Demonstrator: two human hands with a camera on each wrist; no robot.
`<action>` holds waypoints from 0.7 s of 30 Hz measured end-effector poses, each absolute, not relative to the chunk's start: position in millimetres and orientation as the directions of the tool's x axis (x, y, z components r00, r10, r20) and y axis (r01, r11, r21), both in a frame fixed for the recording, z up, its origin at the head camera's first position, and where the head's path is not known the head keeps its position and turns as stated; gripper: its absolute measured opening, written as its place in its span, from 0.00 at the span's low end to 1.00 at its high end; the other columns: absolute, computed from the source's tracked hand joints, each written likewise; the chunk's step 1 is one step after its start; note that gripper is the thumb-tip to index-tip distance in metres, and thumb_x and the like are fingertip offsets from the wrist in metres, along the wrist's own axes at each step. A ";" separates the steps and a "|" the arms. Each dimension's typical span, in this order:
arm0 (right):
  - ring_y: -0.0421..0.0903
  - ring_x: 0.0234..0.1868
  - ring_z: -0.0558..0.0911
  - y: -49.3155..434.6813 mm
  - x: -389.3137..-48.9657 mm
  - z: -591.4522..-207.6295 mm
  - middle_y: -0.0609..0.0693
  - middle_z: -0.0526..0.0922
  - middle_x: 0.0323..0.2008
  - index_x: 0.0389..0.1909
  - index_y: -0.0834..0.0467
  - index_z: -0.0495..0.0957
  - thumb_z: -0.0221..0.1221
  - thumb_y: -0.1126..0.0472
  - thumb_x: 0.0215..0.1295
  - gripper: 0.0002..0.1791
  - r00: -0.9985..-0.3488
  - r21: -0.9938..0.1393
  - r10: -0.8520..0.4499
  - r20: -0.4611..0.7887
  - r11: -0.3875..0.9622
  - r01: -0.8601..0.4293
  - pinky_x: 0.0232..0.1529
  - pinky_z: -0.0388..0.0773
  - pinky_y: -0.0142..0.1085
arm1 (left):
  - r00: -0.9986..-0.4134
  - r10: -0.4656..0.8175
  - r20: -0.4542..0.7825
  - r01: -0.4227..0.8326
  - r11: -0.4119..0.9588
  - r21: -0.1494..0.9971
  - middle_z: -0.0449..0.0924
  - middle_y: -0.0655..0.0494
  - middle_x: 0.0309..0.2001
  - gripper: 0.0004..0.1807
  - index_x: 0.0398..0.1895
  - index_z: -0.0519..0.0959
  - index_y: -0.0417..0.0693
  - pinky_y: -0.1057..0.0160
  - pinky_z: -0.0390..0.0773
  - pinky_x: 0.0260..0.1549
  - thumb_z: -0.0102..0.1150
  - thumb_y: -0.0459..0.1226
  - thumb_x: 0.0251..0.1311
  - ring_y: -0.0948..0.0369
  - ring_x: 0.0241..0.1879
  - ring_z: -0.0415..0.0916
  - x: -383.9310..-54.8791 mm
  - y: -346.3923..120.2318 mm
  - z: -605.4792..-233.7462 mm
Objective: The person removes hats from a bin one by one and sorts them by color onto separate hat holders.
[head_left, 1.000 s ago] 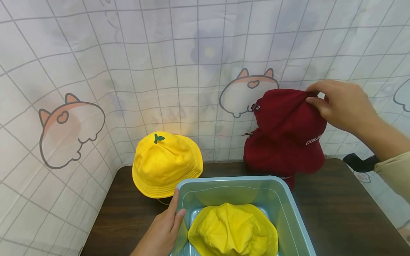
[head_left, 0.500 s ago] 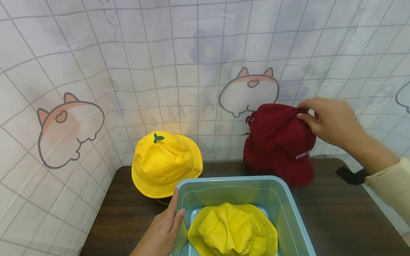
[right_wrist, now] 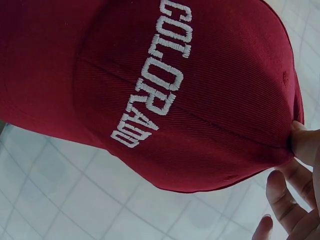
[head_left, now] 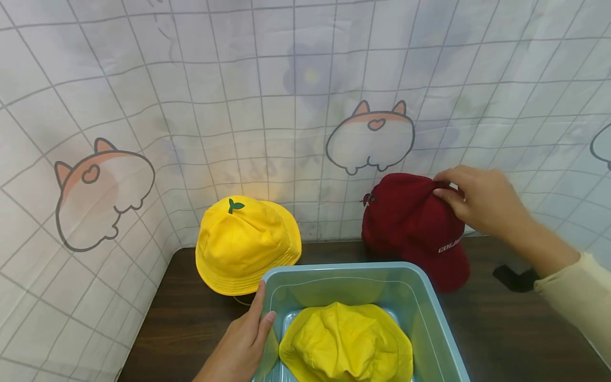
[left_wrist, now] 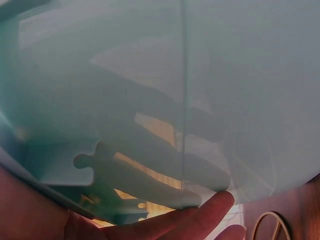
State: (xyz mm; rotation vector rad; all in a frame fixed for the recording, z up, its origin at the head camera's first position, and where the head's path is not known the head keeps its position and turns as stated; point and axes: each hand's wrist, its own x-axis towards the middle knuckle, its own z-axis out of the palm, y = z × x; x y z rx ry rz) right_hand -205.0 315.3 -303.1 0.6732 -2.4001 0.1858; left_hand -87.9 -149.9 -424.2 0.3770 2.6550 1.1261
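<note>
In the head view my right hand (head_left: 487, 201) pinches the crown of a dark red baseball cap (head_left: 415, 223) between thumb and fingers. White letters spelling COLORADO run across the front of the cap (right_wrist: 150, 80) in the right wrist view. Its brim points right and down, beside a pale blue-green plastic bin (head_left: 341, 269). My left hand (head_left: 243, 339) lies along the bin's left side, fingers fairly straight against the wall. Inside the bin sits a yellow bucket hat (head_left: 348, 339). Whatever lies under the red cap is hidden.
Left of the bin's far corner, a brighter yellow bucket hat (head_left: 245, 244) with a green sprout sits on the dark wooden table (head_left: 176, 329). A grid-patterned cloth (head_left: 286, 132) with cartoon animals hangs behind. A black object (head_left: 515, 278) shows near my right wrist.
My right hand has come down and slightly left, lowering the held cap over the red cap beneath, which is now covered. My left hand and the bin have stayed put.
</note>
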 end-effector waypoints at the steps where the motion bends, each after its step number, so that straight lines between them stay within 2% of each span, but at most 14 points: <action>1: 0.45 0.25 0.80 314.9 -204.2 -304.7 0.51 0.87 0.31 0.43 0.58 0.84 0.72 0.66 0.56 0.13 -0.668 0.033 -0.423 0.613 0.858 -0.513 0.23 0.76 0.41 | -0.940 0.323 -0.113 0.144 0.672 0.726 0.59 0.41 0.78 0.37 0.84 0.42 0.52 0.36 0.70 0.65 0.39 0.53 0.81 0.44 0.70 0.70 -87.7 -149.7 -424.0; 7: 0.47 0.28 0.83 313.8 -200.4 -312.4 0.51 0.88 0.34 0.44 0.57 0.84 0.72 0.66 0.55 0.14 -0.673 0.010 -0.413 0.613 0.856 -0.517 0.26 0.78 0.45 | -0.938 0.325 -0.119 0.141 0.674 0.725 0.58 0.41 0.78 0.37 0.84 0.42 0.53 0.36 0.69 0.65 0.38 0.53 0.81 0.44 0.70 0.69 -87.6 -149.8 -423.8; 13: 0.46 0.28 0.82 316.0 -199.3 -322.0 0.50 0.87 0.33 0.43 0.56 0.85 0.73 0.66 0.54 0.15 -0.675 0.005 -0.420 0.607 0.851 -0.525 0.26 0.77 0.44 | -0.939 0.324 -0.116 0.144 0.676 0.722 0.59 0.40 0.78 0.37 0.84 0.42 0.51 0.36 0.70 0.65 0.39 0.53 0.81 0.43 0.69 0.70 -87.5 -150.0 -423.7; 21: 0.47 0.31 0.82 313.5 -194.4 -337.7 0.53 0.86 0.36 0.49 0.57 0.83 0.73 0.62 0.57 0.18 -0.781 -0.040 -0.389 0.489 0.884 -0.465 0.28 0.84 0.42 | -0.937 0.330 -0.112 0.152 0.677 0.720 0.56 0.43 0.79 0.37 0.84 0.40 0.52 0.38 0.68 0.67 0.37 0.53 0.82 0.45 0.71 0.68 -87.4 -149.0 -423.1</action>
